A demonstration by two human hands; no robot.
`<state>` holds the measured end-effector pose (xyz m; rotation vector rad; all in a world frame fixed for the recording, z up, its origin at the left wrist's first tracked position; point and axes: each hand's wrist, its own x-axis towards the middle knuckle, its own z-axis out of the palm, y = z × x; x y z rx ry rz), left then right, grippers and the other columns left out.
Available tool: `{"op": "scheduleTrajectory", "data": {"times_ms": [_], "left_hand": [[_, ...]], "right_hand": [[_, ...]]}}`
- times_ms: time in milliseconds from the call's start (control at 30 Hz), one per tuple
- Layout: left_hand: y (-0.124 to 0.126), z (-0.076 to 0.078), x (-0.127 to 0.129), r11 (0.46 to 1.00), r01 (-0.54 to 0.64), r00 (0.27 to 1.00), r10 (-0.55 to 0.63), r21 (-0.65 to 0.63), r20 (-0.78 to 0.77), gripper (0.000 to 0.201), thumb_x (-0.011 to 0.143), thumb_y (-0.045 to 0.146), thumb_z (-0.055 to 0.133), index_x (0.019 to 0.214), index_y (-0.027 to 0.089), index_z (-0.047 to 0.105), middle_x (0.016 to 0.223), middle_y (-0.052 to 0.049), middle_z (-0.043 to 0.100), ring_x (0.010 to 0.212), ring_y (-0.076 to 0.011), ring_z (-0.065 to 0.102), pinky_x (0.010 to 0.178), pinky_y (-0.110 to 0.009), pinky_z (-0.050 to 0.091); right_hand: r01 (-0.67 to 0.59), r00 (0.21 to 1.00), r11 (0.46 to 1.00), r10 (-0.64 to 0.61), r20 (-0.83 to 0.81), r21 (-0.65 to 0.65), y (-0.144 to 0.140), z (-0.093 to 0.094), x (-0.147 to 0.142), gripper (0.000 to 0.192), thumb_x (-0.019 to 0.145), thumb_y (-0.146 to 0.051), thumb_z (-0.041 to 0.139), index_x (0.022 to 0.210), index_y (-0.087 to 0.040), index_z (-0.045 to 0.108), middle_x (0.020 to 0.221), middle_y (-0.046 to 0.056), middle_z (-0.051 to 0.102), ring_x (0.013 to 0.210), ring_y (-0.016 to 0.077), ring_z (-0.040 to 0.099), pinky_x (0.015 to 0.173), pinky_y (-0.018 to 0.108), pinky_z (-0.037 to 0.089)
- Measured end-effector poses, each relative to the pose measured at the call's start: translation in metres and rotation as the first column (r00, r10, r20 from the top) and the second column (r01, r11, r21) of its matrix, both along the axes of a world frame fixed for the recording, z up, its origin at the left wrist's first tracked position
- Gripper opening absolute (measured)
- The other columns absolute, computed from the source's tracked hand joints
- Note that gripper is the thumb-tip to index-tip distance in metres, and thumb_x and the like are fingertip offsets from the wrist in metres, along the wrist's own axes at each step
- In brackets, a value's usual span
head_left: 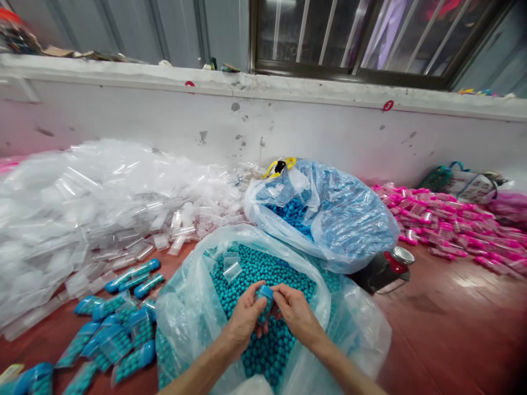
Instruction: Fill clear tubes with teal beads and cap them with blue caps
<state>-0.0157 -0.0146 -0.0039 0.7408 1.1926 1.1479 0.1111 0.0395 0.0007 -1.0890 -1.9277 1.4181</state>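
Clear tube (267, 305), blue cap (267, 291) uppermost, teal beads (262, 316) inside, between hands (247, 311).

Toward the near left corner of the floor (432, 329), filled tubes (141, 328); behind them, up to the wall (329, 131), heaped sleeves (119, 189). In the middle, an open bag (187, 249) with beads (257, 266) inside; behind, a second bag (349, 216); right of the bags, a canister (379, 272); toward the far right corner, packets (447, 227).

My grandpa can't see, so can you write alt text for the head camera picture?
A person's left hand and right hand hold a blue-capped container above an open bag of teal beads. Filled containers lie on the left, a pink pile on the right.
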Motion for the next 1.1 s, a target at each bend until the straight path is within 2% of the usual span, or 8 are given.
{"op": "scheduleTrajectory", "data": {"times_ms": [333,467,533,600,767,900,1000,1100], "left_hand": [[-0.007,-0.014,-0.001,0.998,-0.059,0.981,0.062,0.022,-0.184,0.038,0.072,0.043,0.049,0.101,0.020,0.042,0.051,0.010,0.043,0.028,-0.0044,0.039,0.025,-0.014,0.023],[-0.008,-0.013,-0.010,0.993,0.110,0.979,-0.102,0.038,-0.174,0.042,0.072,0.047,0.049,0.102,0.020,0.039,0.053,0.009,0.046,0.031,-0.0058,0.045,0.028,-0.014,0.030],[-0.008,-0.010,-0.013,0.986,0.163,0.973,-0.155,0.035,-0.171,0.042,0.073,0.048,0.048,0.103,0.020,0.037,0.054,0.009,0.047,0.033,-0.0063,0.047,0.029,-0.014,0.030],[-0.008,-0.006,-0.014,0.984,0.176,0.967,-0.165,0.038,-0.196,0.040,0.075,0.047,0.046,0.103,0.020,0.037,0.054,0.009,0.046,0.033,-0.0057,0.046,0.029,-0.013,0.028],[-0.012,0.002,-0.005,0.996,0.069,0.976,-0.055,0.061,-0.209,0.038,0.077,0.042,0.046,0.107,0.020,0.039,0.058,0.009,0.045,0.034,-0.0041,0.037,0.033,-0.016,0.030],[-0.014,0.003,-0.001,0.982,-0.094,0.981,0.119,0.161,-0.152,0.045,0.073,0.034,0.052,0.113,0.018,0.041,0.080,0.001,0.058,0.069,-0.0122,0.055,0.066,-0.024,0.044],[-0.015,0.007,-0.002,0.978,-0.060,0.984,0.091,0.198,-0.152,0.038,0.070,0.030,0.054,0.106,0.018,0.048,0.090,-0.002,0.059,0.088,-0.0167,0.053,0.081,-0.027,0.039],[-0.016,0.010,-0.001,0.987,-0.044,0.986,0.068,0.153,-0.155,0.028,0.071,0.030,0.053,0.095,0.018,0.051,0.075,0.002,0.057,0.072,-0.0135,0.052,0.071,-0.025,0.040]], "right_hand": [[-0.271,0.962,0.910,0.239,0.135,0.315,-0.003,0.015,0.012,0.026,0.083,-0.018,0.039,0.096,-0.020,0.062,0.082,0.003,0.059,0.080,0.0147,0.054,0.075,0.027,0.041],[-0.170,0.985,0.985,0.170,0.016,0.010,0.011,0.005,0.016,0.031,0.071,-0.021,0.053,0.102,-0.020,0.060,0.078,0.000,0.053,0.064,0.0118,0.051,0.060,0.025,0.044],[-0.063,0.996,0.978,0.050,-0.069,-0.197,0.016,0.000,0.012,0.048,0.064,-0.023,0.058,0.111,-0.017,0.053,0.076,-0.002,0.052,0.053,0.0096,0.048,0.047,0.023,0.042],[0.009,0.993,0.966,-0.040,-0.114,-0.260,0.016,-0.002,0.007,0.054,0.062,-0.024,0.061,0.114,-0.014,0.050,0.076,-0.001,0.054,0.051,0.0094,0.047,0.044,0.022,0.041],[-0.062,0.998,0.997,0.061,-0.031,-0.051,-0.006,0.009,0.000,0.045,0.078,-0.032,0.048,0.121,-0.016,0.048,0.099,0.005,0.061,0.084,0.0181,0.057,0.075,0.031,0.046],[-0.200,0.960,0.979,0.186,0.208,0.050,-0.026,0.010,-0.002,0.091,0.061,-0.037,0.068,0.136,-0.013,0.023,0.136,0.014,0.034,0.123,0.0291,0.032,0.098,0.042,0.030],[-0.206,0.942,0.950,0.128,0.311,0.233,-0.033,0.001,-0.005,0.095,0.058,-0.034,0.070,0.135,-0.010,0.021,0.136,0.019,0.032,0.125,0.0307,0.029,0.098,0.045,0.030],[-0.164,0.942,0.890,0.012,0.337,0.425,-0.039,-0.007,-0.011,0.080,0.062,-0.030,0.063,0.131,-0.008,0.028,0.125,0.021,0.044,0.113,0.0318,0.045,0.088,0.045,0.041]]}}
